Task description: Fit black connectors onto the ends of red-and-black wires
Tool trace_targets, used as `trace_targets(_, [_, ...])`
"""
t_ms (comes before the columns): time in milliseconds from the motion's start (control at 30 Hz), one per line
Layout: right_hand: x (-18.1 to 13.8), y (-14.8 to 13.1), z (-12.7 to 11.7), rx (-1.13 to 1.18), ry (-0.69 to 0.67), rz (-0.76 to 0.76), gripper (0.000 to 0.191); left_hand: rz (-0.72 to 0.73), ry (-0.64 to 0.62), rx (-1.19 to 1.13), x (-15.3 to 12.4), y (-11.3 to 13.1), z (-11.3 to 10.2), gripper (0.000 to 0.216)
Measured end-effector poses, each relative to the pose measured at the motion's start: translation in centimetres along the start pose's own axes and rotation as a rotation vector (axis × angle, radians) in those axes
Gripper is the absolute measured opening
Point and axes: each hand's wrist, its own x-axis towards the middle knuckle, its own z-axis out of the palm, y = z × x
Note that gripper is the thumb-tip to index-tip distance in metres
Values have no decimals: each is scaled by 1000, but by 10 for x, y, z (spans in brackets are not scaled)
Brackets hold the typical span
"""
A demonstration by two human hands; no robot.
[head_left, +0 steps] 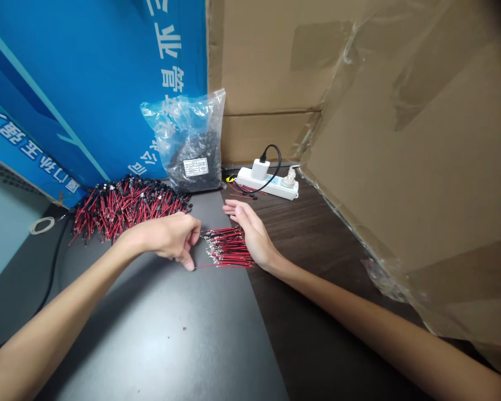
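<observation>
A small row of red wires [224,248] with metal terminal ends lies on the table between my hands. My left hand [171,236] is curled, its fingertips pinching the end of one red wire at the row's near left corner. My right hand [250,231] lies open, fingers stretched flat along the right side of the row, its palm edge against the wires. Behind my left hand sits a big heap of red and black wires [123,206].
A clear plastic bag of small black parts [190,145] leans on a blue printed board [87,83]. A white power strip [269,181] with a plugged charger lies behind. Cardboard walls [401,139] close the right and back. A black cable [52,267] and tape ring [42,225] lie left.
</observation>
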Motion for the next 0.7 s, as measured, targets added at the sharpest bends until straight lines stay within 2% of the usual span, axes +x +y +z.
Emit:
trace_targets(167, [0,-1,2,-4,13,-14,51,94,66,136,6,-9,3,44])
trace_targets(467, [2,1,2,-23,24,-20,50,150,128,65,14,-1,10,41])
trace_targets(700, [1,4,2,-27,34,-2,52,182,218,21,15,10,24,35])
